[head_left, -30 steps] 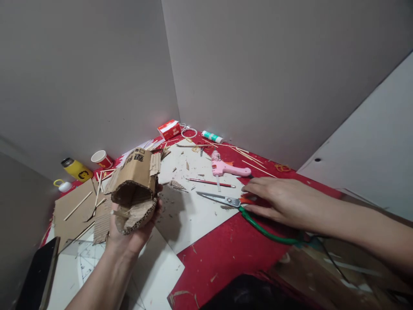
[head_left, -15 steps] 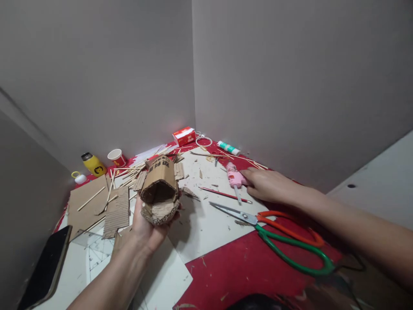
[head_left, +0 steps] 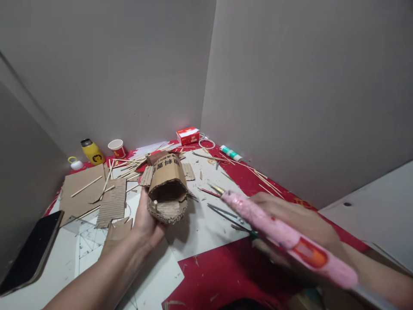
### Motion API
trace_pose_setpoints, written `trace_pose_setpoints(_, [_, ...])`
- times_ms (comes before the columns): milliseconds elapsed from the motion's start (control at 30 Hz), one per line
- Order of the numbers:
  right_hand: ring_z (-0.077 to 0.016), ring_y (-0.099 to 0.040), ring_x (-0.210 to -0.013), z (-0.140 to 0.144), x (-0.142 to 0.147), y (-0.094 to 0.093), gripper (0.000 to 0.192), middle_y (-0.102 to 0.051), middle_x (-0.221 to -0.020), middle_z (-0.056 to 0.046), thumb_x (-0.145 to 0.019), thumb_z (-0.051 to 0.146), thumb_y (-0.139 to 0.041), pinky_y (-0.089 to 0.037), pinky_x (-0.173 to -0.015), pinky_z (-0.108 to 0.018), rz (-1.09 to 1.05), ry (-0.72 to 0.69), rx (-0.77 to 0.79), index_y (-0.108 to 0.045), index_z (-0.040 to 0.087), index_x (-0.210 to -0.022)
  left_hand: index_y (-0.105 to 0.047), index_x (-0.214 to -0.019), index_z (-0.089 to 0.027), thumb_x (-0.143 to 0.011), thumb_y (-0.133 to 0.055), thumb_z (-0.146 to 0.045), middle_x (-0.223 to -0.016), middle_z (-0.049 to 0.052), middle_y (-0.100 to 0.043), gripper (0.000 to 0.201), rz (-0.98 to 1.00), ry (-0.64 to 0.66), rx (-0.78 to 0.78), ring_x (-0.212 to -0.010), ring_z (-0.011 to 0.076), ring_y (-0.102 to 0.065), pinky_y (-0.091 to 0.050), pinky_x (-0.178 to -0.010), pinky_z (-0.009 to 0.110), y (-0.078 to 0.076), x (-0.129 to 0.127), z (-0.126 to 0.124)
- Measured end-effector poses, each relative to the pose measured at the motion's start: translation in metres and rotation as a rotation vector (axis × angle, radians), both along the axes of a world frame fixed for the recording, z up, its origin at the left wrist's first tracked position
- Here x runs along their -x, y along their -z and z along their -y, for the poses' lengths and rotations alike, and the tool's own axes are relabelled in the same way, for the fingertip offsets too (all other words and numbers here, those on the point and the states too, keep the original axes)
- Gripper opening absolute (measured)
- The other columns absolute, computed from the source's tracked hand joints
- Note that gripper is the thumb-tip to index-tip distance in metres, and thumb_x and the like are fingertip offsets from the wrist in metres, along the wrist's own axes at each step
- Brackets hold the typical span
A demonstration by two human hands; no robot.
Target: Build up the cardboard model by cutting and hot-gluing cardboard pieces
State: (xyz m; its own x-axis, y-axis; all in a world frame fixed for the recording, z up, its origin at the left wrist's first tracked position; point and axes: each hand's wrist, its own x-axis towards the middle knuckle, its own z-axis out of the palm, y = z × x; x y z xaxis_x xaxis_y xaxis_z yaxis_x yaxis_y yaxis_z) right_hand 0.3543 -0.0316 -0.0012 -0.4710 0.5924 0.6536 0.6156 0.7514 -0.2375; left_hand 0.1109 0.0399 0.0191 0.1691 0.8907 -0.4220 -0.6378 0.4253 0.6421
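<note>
My left hand (head_left: 146,219) supports a small cardboard model (head_left: 167,176) from below and from its left side. The model has a curved printed roof, side flaps and an open front with a rounded ledge. In my right hand (head_left: 300,224) is a pink glue gun (head_left: 277,228), held up close to the camera with its metal nozzle pointing left toward the model, apart from it. A clear glue stick sticks out of its rear. Beneath the gun lie scissors (head_left: 238,220), their handles mostly hidden, and a red pencil (head_left: 208,191), partly covered.
On the left lie a phone (head_left: 32,249), cardboard sheets (head_left: 80,189) and thin wooden sticks (head_left: 129,165). A yellow bottle (head_left: 92,153), paper cup (head_left: 116,148), red box (head_left: 188,135) and green-white tube (head_left: 230,153) stand or lie along the grey walls.
My right hand has lifted the glue gun off the table and brought it toward the camera, its nozzle turned left. The cardboard model stays in my left hand; the view has shifted slightly.
</note>
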Motion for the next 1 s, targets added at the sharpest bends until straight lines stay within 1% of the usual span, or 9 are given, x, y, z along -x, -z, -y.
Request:
trace_pose_setpoints(67, [-0.0174,-0.06,-0.072,-0.002,0.013,-0.003,0.012,-0.063,-0.082,-0.007,-0.091,0.03,-0.056,-0.047,-0.058,-0.026,-0.012,-0.089,0.022,-0.054,0.019,-0.097,-0.063,-0.125,-0.013,-0.098,-0.039,-0.042,-0.077,0.008,-0.073,0.046,0.02,-0.012,-0.03,-0.056,0.019,-0.064,-0.054,-0.053,0.03,0.003,-0.001,0.0])
trace_pose_setpoints(100, [-0.017,-0.059,-0.069,-0.003,0.017,-0.003,0.011,-0.061,-0.078,-0.006,-0.092,0.03,-0.055,-0.045,-0.056,-0.027,-0.005,-0.102,0.035,-0.054,0.019,-0.092,-0.064,-0.124,-0.014,-0.098,-0.04,-0.042,-0.078,0.007,-0.073,0.044,0.036,-0.014,-0.043,-0.058,0.0189,-0.064,-0.055,-0.055,0.031,0.005,-0.001,0.0])
trace_pose_setpoints(167, [-0.0165,-0.055,-0.064,-0.006,0.019,0.001,0.016,-0.058,-0.072,-0.004,-0.095,0.032,-0.051,-0.042,-0.054,-0.027,0.025,-0.088,0.048,-0.054,0.02,-0.085,-0.066,-0.12,-0.014,-0.098,-0.042,-0.04,-0.083,0.008,-0.074,0.042,0.073,-0.025,-0.053,-0.066,0.0195,-0.067,-0.057,-0.062,0.031,0.009,-0.001,-0.001])
trace_pose_setpoints(267, [-0.0161,-0.052,-0.063,-0.01,0.017,0.008,0.021,-0.055,-0.07,-0.004,-0.096,0.033,-0.048,-0.038,-0.053,-0.028,0.074,-0.054,0.049,-0.054,0.02,-0.08,-0.068,-0.114,-0.012,-0.098,-0.043,-0.038,-0.091,0.009,-0.075,0.04,0.118,-0.047,-0.049,-0.081,0.0211,-0.07,-0.058,-0.07,0.032,0.011,-0.002,-0.002])
trace_pose_setpoints(400, [-0.0149,-0.043,-0.056,-0.015,0.018,0.01,0.024,-0.046,-0.064,0.0,-0.098,0.035,-0.044,-0.03,-0.05,-0.029,0.067,-0.04,-0.031,-0.048,0.022,-0.079,-0.069,-0.112,-0.013,-0.098,-0.044,-0.037,-0.088,0.009,-0.075,0.037,0.128,-0.084,-0.039,-0.081,0.0211,-0.071,-0.058,-0.072,0.032,0.009,-0.003,-0.001])
trace_pose_setpoints(533, [-0.0149,-0.038,-0.054,-0.018,0.021,0.008,0.014,-0.041,-0.064,0.001,-0.093,0.028,-0.049,-0.025,-0.048,-0.029,0.054,-0.072,-0.081,-0.045,0.022,-0.082,-0.069,-0.112,-0.013,-0.098,-0.043,-0.036,-0.086,0.008,-0.075,0.037,0.119,-0.084,-0.038,-0.078,0.0206,-0.071,-0.058,-0.072,0.032,0.009,-0.002,-0.002])
trace_pose_setpoints(700, [-0.0154,-0.039,-0.053,-0.017,0.02,0.005,0.012,-0.041,-0.063,0.001,-0.09,0.018,-0.048,-0.025,-0.047,-0.029,0.065,-0.085,-0.053,-0.044,0.022,-0.08,-0.069,-0.113,-0.013,-0.096,-0.046,-0.04,-0.086,0.009,-0.075,0.039,0.116,-0.084,-0.029,-0.081,0.0224,-0.071,-0.059,-0.075,0.035,0.011,-0.003,-0.003])
trace_pose_setpoints(833, [-0.015,-0.039,-0.052,-0.017,0.02,0.002,0.017,-0.042,-0.06,0.001,-0.095,0.019,-0.042,-0.026,-0.047,-0.029,0.06,-0.128,-0.054,-0.043,0.022,-0.078,-0.069,-0.114,-0.012,-0.096,-0.047,-0.04,-0.091,0.01,-0.076,0.04,0.113,-0.079,-0.02,-0.085,0.0234,-0.071,-0.059,-0.078,0.037,0.011,-0.004,-0.003])
trace_pose_setpoints(1000, [-0.0151,-0.037,-0.053,-0.018,0.018,0.009,0.02,-0.041,-0.062,0.001,-0.095,0.02,-0.037,-0.026,-0.049,-0.03,0.1,-0.111,-0.004,-0.038,0.023,-0.076,-0.069,-0.113,-0.012,-0.096,-0.045,-0.04,-0.091,0.01,-0.076,0.04,0.12,-0.071,-0.04,-0.087,0.0235,-0.071,-0.059,-0.081,0.038,0.012,-0.003,-0.003])
